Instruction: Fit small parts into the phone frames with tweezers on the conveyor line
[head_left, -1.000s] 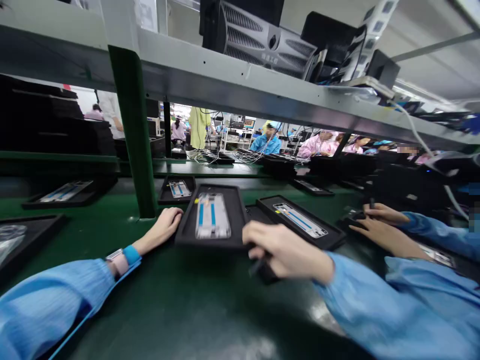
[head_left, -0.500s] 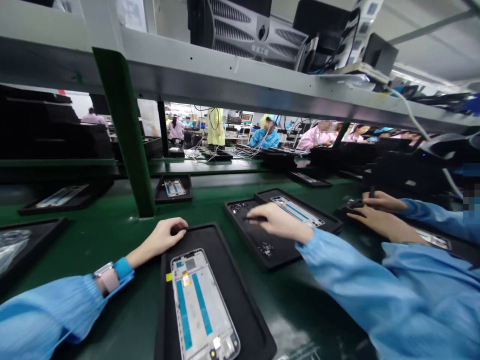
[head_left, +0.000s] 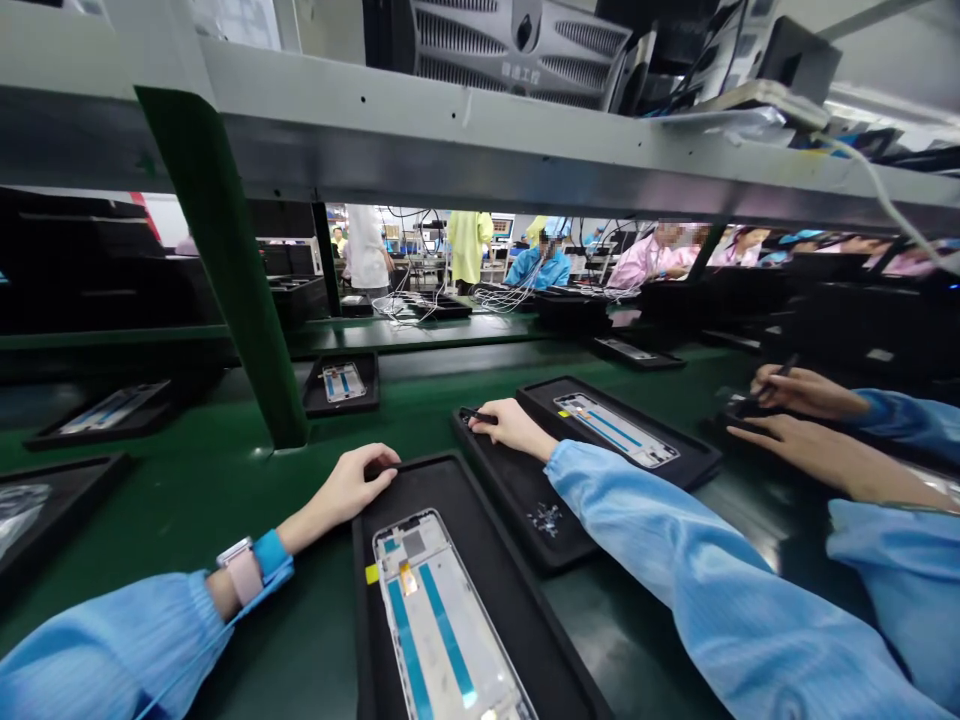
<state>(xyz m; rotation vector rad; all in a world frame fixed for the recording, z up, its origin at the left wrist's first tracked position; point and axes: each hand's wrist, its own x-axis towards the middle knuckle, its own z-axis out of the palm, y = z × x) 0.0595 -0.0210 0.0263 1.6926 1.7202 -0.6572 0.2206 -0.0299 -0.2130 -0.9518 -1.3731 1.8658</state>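
Tray [head_left: 517, 600] far corner is gripped by curled left hand [head_left: 360, 485]. Right of tray, dark tool [head_left: 474, 415] is pinched in right hand [head_left: 514, 428] over parts tray [head_left: 504, 482].

Left of our left hand [head_left: 352, 488] fingers: bare green belt [head_left: 172, 480] is lying open.
Ahead-left of those fingers: the green post [head_left: 225, 270] is standing in our way.
Under them: they are curling over the near tray [head_left: 487, 520] rim.
Ahead of our right hand [head_left: 514, 428] fingers: the dark tool [head_left: 474, 414] we are pinching is reaching over the parts tray [head_left: 517, 490] rim, with open belt beyond.
Right of them: a second framed tray [head_left: 686, 465] is blocking, with a co-worker's hands [head_left: 806, 392] farther out.
Above both: the low shelf [head_left: 450, 150] is capping any lift.
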